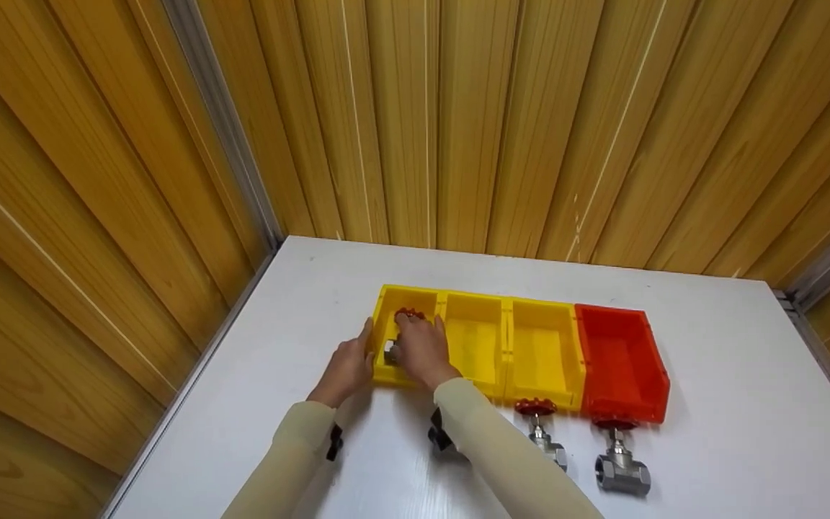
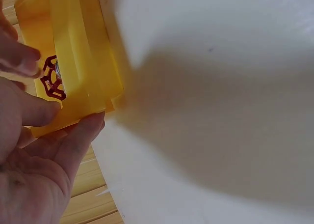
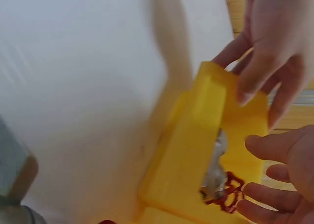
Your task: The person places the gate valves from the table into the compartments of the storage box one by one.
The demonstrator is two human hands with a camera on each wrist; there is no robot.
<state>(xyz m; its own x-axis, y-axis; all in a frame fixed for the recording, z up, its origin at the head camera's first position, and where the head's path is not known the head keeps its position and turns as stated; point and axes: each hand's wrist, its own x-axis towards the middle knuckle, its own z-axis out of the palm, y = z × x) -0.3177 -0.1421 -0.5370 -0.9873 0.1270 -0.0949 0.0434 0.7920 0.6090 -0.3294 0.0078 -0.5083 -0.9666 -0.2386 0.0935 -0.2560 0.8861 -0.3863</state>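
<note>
A metal valve with a red handwheel point(image 3: 230, 192) lies inside the leftmost yellow bin point(image 1: 415, 297). My left hand point(image 1: 346, 367) pinches that bin's side wall, the thumb inside it and the other fingers outside. Over the same bin reaches my right hand point(image 1: 424, 349), its fingers extended and spread. In the right wrist view, these fingertips are right at the handwheel and do not curl round it. From the head, the right hand covers part of the valve's metal body point(image 1: 390, 352).
Two more yellow bins point(image 1: 474, 339) and a red bin point(image 1: 620, 360) continue the row to the right. In front of them lie two valves point(image 1: 622, 465) with red handwheels, one partly behind the right sleeve. Wood-panelled walls point(image 1: 472, 130) border the white table point(image 1: 328, 277).
</note>
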